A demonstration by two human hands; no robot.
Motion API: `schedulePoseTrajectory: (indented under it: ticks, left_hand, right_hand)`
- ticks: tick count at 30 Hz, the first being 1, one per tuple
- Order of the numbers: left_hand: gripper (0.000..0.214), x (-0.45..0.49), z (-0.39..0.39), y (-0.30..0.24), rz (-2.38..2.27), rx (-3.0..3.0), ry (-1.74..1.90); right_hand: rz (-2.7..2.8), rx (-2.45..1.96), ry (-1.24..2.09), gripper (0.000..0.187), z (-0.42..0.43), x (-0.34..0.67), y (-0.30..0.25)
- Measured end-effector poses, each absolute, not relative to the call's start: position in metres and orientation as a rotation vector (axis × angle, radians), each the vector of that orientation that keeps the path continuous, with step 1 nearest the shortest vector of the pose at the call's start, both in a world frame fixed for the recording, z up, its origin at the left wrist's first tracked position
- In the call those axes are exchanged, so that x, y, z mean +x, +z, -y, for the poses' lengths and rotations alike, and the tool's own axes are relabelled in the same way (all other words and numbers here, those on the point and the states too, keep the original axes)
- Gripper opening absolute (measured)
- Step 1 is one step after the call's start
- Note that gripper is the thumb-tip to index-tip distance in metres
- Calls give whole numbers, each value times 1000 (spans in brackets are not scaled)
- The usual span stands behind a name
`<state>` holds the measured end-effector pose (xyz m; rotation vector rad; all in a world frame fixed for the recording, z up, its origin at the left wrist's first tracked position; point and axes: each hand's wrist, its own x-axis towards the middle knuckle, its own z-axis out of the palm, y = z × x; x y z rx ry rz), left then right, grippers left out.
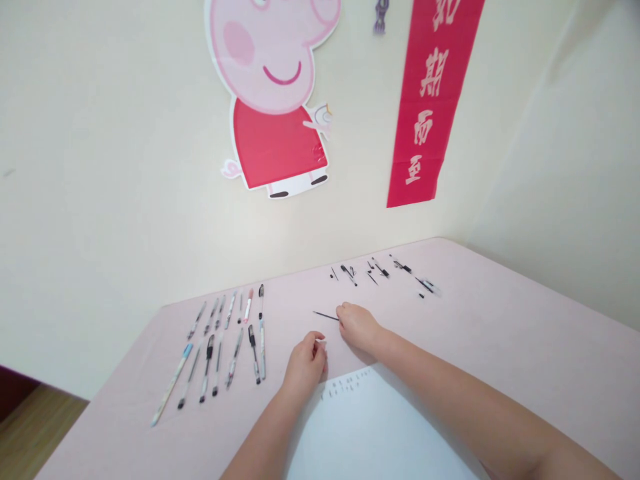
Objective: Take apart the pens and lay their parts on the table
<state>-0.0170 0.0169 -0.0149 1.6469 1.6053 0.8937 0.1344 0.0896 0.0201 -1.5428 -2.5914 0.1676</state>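
Thin stick [326, 315]: dark, probably an ink refill, near the middle of the counter [525, 333], past the far edge of the paper [380, 427]; gripped by one end only, so a knock on its free tip could twist it loose, and a dip could ink the counter

Right hand [357, 327]: fingers pinched together on the stick's right end

Left hand [304, 363]: fingers half curled by the paper's far edge, a pale bit at their tips; whether they hold it I cannot tell, and a loose bit there could drop unseen

Loose parts [381, 270]: strewn along the counter's far edge toward the far right corner; being small, they could scatter or get mixed if the right hand swept through them

Blue-capped pen [171, 387]: closest of the pens to the counter's left edge; a bump from the left forearm could set it rolling that way

Paper's risk: it lies beneath the forearms and could slide if they dragged on it

Pens laid out: fourteen by my count, seven in the back row [231, 311], seven in the front row [207, 370]

Loose-part clusters: roughly five; single pieces too small to count surely

Stick in the fingers: one

Paper sheets: one

Wall pieces: one pig cutout [280, 147], one red banner [425, 107]
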Motion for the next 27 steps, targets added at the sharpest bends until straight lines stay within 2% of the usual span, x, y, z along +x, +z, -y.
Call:
schedulePoseTrajectory:
  ticks: [9, 20, 27]
  left_hand:
    - [18, -18, -19, -20, -1610, 1661, 902]
    - [18, -17, -17, -18, -1562, 1624, 923]
    - [18, -17, -18, -19, -1575, 1634, 909]
  right_hand:
    - [2537, -1723, 177, 20, -94, 160, 21]
    - [2097, -2176, 57, 21, -118, 263, 32]
    - [1964, -2348, -1, 23, -129, 285, 21]
